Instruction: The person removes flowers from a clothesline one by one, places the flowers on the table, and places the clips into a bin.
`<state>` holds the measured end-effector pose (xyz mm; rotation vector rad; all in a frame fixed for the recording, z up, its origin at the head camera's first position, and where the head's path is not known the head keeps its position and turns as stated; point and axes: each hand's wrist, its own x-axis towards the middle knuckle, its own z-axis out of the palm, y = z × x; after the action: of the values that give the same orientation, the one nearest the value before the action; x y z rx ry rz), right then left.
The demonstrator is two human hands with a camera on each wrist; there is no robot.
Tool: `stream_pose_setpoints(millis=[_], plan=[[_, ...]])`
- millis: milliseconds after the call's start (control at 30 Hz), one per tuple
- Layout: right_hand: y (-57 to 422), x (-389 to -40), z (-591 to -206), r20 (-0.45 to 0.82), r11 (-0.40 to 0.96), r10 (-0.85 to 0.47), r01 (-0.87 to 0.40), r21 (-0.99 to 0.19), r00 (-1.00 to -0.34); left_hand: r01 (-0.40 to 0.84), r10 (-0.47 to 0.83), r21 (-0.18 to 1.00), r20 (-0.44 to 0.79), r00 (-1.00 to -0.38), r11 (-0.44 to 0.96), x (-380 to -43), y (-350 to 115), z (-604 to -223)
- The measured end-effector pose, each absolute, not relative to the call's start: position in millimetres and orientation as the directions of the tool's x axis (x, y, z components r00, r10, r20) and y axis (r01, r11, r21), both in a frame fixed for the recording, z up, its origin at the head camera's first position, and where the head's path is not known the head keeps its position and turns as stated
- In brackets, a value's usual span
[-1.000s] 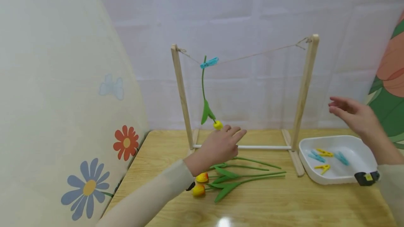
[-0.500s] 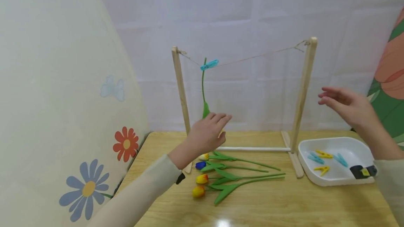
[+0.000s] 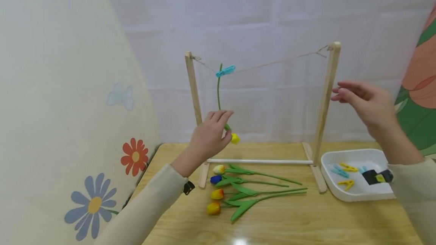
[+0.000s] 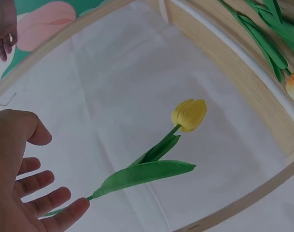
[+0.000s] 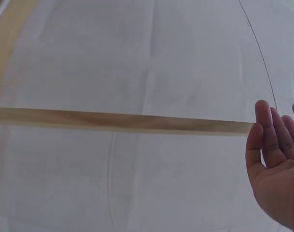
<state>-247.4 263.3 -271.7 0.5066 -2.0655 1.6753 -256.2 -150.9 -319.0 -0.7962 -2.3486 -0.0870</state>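
A yellow tulip (image 4: 189, 115) hangs head down from a string (image 3: 272, 62), its stem clipped by a blue clothespin (image 3: 225, 71). My left hand (image 3: 210, 134) is beside its stem and leaves, thumb and fingers spread apart, and covers part of them in the head view. Nothing is gripped in it; whether a fingertip touches the stem I cannot tell. My right hand (image 3: 369, 107) is raised near the right wooden post (image 3: 327, 105), fingers loosely bent and holding nothing. In the right wrist view the right hand (image 5: 279, 159) appears near the post's end.
Several tulips lie on the table (image 3: 272, 222), among them a blue tulip (image 3: 216, 179) and a white-yellow tulip (image 3: 219, 169). A white tray (image 3: 354, 197) at the right holds clothespins, such as a yellow clothespin (image 3: 346, 184). A white rod (image 3: 262, 161) joins the frame's feet.
My left hand has moved up and left from the yellow flower head to the stem and leaves. The right hand has moved up and left towards the right post.
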Motion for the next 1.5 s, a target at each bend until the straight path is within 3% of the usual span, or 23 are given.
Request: stream_pose_setpoints(millis=[267,367,500,733,1133,1500], plan=[[239.1,-251.1,-259.0,0.597,-0.126,0.064,-0.600,-0.790,-0.800,0.522,0.390,0.037,0.622,-0.680,0.852,-257.9,-160.4,-312.1],[230.9,-252.2,-252.9,0.625,-0.226,0.080,-0.625,-0.747,-0.777,0.526,0.366,0.061,0.651,-0.665,0.848,-260.0,-163.0,-310.5],[221.1,-253.7,-245.4,0.633,-0.243,0.083,-0.631,-0.736,-0.770,0.538,0.339,0.090,0.687,-0.643,0.838,-261.7,-165.3,-308.2],[206.4,-259.1,-236.8,0.623,-0.220,0.079,-0.623,-0.750,-0.778,0.536,0.290,0.177,0.682,-0.671,0.825,-266.5,-167.2,-304.3],[176.0,-273.9,-226.2,0.613,-0.341,0.082,-0.600,-0.723,-0.785,0.577,0.226,0.315,0.700,-0.678,0.754,-279.9,-162.5,-303.4],[154.7,-284.3,-218.7,0.571,-0.322,0.051,-0.555,-0.768,-0.819,0.506,0.078,0.564,0.614,-0.785,0.653,-290.5,-156.6,-295.8]])
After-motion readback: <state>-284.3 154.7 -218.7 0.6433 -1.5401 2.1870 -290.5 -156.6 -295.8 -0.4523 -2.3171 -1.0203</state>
